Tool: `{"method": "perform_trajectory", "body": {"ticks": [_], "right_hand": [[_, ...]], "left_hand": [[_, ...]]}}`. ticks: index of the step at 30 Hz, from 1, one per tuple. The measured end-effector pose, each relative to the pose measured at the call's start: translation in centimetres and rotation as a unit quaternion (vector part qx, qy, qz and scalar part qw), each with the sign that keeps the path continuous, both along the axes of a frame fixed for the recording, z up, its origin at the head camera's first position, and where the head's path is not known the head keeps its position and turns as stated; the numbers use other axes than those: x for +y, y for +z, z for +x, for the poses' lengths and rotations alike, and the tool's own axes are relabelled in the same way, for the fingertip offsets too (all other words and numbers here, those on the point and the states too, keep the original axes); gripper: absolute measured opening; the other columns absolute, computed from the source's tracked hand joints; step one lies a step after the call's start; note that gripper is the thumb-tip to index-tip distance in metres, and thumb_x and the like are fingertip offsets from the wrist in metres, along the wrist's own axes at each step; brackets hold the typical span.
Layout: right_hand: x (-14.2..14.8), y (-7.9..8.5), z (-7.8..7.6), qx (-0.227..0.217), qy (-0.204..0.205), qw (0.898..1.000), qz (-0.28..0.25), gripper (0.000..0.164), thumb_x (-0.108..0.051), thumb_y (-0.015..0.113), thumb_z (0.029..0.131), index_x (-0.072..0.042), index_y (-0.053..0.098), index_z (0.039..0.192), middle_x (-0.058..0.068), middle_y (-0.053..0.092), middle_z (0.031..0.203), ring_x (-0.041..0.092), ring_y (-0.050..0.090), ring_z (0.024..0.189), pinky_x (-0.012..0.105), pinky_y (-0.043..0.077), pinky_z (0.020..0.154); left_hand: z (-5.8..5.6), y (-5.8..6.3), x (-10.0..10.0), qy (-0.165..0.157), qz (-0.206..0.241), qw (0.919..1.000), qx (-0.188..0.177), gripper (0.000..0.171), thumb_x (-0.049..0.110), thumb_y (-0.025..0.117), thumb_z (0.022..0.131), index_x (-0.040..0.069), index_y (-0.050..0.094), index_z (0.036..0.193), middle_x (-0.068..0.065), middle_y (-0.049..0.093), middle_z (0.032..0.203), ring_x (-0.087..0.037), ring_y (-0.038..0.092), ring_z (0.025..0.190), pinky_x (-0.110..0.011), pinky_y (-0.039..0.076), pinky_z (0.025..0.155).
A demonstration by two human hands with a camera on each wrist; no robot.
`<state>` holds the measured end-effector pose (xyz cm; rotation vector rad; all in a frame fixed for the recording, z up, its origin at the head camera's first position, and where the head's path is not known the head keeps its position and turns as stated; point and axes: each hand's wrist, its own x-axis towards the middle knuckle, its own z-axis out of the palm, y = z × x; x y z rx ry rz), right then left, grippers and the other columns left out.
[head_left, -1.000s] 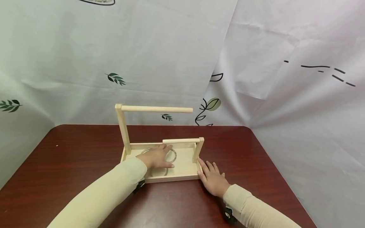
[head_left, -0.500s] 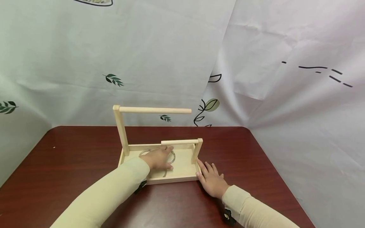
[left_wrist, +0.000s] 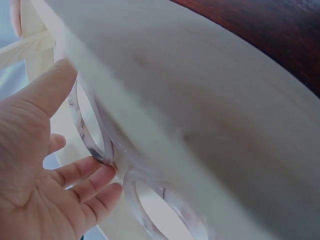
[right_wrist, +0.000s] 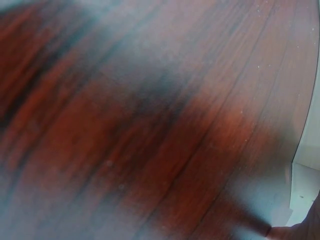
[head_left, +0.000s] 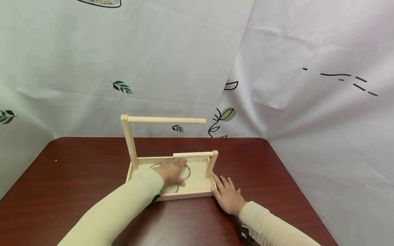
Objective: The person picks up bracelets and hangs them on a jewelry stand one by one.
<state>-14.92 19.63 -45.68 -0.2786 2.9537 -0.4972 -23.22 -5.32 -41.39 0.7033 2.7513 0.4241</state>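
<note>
A pale wooden jewelry stand has a shallow tray base, with several ring-shaped bangles lying in it. My left hand reaches into the tray, fingers spread. Beside its fingertips is one greyish bangle; part of another bangle shows below the hand. In the left wrist view, the fingertips of the left hand touch the edge of a marbled bangle, thumb apart from them. A second bangle lies nearby. My right hand rests with straight fingers against the tray's right end.
A tall post with a long dowel rises at the stand's left end. A shorter post carries a lower dowel at the right, just above my left fingers. The dark red table meets a white patterned cloth behind.
The bangle by my left fingertips has slid slightly right within the tray, and the left hand has shifted a little towards me. My right hand stays at the tray's end.
</note>
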Motion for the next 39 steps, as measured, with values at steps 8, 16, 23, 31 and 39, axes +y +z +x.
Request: {"method": "perform_trajectory", "body": {"ticks": [8,16,23,31,39], "right_hand": [[0.01,-0.07,-0.03,-0.002,0.002,1.000,0.003,0.057,-0.051,0.030,0.103,-0.028,0.022,0.155,0.021,0.034,0.150,0.049,0.024,0.139,0.081,0.022,0.091],[0.01,-0.09,-0.09,0.002,0.003,1.000,0.008,0.057,-0.050,0.031,0.103,-0.027,0.023,0.154,0.021,0.034,0.150,0.048,0.025,0.139,0.081,0.024,0.090],[0.04,-0.15,-0.02,-0.006,0.001,1.000,0.005,0.057,-0.050,0.030,0.103,-0.028,0.022,0.155,0.021,0.033,0.151,0.048,0.023,0.140,0.080,0.022,0.092],[0.04,0.12,0.11,-0.006,0.002,1.000,-0.001,0.057,-0.049,0.031,0.103,-0.027,0.023,0.155,0.021,0.033,0.150,0.049,0.023,0.140,0.080,0.022,0.092],[0.03,-0.12,0.06,-0.006,0.001,1.000,0.003,0.057,-0.051,0.029,0.103,-0.027,0.022,0.155,0.021,0.033,0.151,0.049,0.023,0.140,0.080,0.022,0.092]], "left_hand": [[-0.31,-0.24,0.17,-0.011,0.001,0.9999,0.011,0.084,0.035,0.087,0.069,0.004,0.046,0.136,-0.021,0.051,0.134,-0.041,0.046,0.125,-0.059,0.038,0.100],[-0.40,-0.26,0.39,-0.012,-0.010,0.9998,0.013,0.085,0.036,0.088,0.067,0.001,0.049,0.133,-0.021,0.051,0.132,-0.040,0.047,0.124,-0.052,0.038,0.103],[-0.45,-0.12,0.59,-0.013,-0.020,0.9997,0.002,0.085,0.037,0.087,0.067,-0.001,0.050,0.133,-0.021,0.050,0.134,-0.040,0.045,0.127,-0.049,0.036,0.105],[-0.51,0.20,0.79,-0.017,-0.031,0.9994,-0.004,0.078,0.036,0.087,0.068,-0.002,0.054,0.128,-0.022,0.053,0.129,-0.040,0.047,0.124,-0.048,0.037,0.105],[-0.75,-0.18,0.86,-0.016,-0.032,0.9994,0.004,0.073,0.035,0.087,0.067,0.001,0.058,0.124,-0.020,0.056,0.125,-0.039,0.049,0.121,-0.048,0.038,0.104]]}}
